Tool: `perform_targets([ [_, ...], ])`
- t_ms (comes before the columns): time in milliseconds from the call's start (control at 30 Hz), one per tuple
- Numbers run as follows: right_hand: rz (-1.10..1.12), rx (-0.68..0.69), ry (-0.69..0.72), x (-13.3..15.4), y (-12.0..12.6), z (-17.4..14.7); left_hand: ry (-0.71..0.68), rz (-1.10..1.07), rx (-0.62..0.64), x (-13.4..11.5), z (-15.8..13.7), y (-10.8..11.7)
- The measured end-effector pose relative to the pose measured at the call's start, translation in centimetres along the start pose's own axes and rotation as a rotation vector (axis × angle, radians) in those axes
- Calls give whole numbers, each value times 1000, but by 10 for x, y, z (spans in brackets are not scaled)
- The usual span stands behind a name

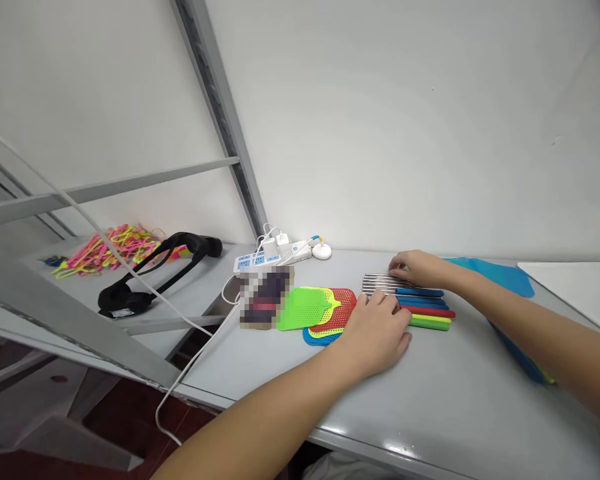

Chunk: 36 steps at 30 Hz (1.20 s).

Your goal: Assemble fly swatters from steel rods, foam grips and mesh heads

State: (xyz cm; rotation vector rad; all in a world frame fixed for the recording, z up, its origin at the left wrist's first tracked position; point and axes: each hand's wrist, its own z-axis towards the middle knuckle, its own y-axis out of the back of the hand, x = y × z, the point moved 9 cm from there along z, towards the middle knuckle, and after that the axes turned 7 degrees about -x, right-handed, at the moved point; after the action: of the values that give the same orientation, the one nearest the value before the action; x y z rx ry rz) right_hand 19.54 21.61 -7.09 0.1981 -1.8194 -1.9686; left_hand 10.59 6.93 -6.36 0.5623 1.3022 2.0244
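Note:
My left hand [377, 332] rests palm down over the lower rods, fingers spread a little and thumb apart. It lies beside the perforated flyswatter heads: green [300, 310], red [347, 303], with yellow and blue ones partly covered. A row of thin metal rods [377, 283] with coloured grips lies side by side on the table. The grips are blue [427, 302], red [433, 312], yellow [433, 319] and green [430, 325]. My right hand [415, 268] is at the row's far side, thumb and fingers bent together at the rods; its fingertips are partly hidden.
A pixelated item [265, 300] lies left of the heads. Behind it are a power strip [250, 261] with chargers and a white round device [322, 251]. A black strap frame [165, 267] and pink-yellow cords [123, 247] sit beyond a metal post. Blue sheets [500, 273] lie right.

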Motion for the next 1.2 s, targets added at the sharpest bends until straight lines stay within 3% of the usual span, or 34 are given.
perform_targets([
  [233,-107,72,46,4,-13,20,-3,-61,40,-3,-1,-6],
  [400,-170,-134,-4,9,28,2,-43,-130,56,-9,-2,-8],
  [533,-149,-388,-52,17,86,-47,-64,-200,33,-12,-1,-2],
  [567,-56,-536,-54,19,106,-67,-68,-231,4,-13,0,3],
  [667,192,-878,27,28,144,-129,-78,-396,-207,-14,3,29],
  [767,365,-1064,42,25,145,-179,-94,-603,-456,-14,0,54],
  [833,575,-1051,71,21,131,-194,-76,-707,-493,-15,2,56],
  [900,834,-1018,97,15,115,-202,-27,-790,-436,-20,5,48],
  [1000,1078,-1025,95,10,101,-207,68,-894,-252,-33,8,25],
  [1133,1164,-1107,62,4,100,-216,243,-1047,0,-51,1,-10],
  [1200,1133,-1167,69,2,103,-224,288,-1124,35,-56,-2,-18],
])
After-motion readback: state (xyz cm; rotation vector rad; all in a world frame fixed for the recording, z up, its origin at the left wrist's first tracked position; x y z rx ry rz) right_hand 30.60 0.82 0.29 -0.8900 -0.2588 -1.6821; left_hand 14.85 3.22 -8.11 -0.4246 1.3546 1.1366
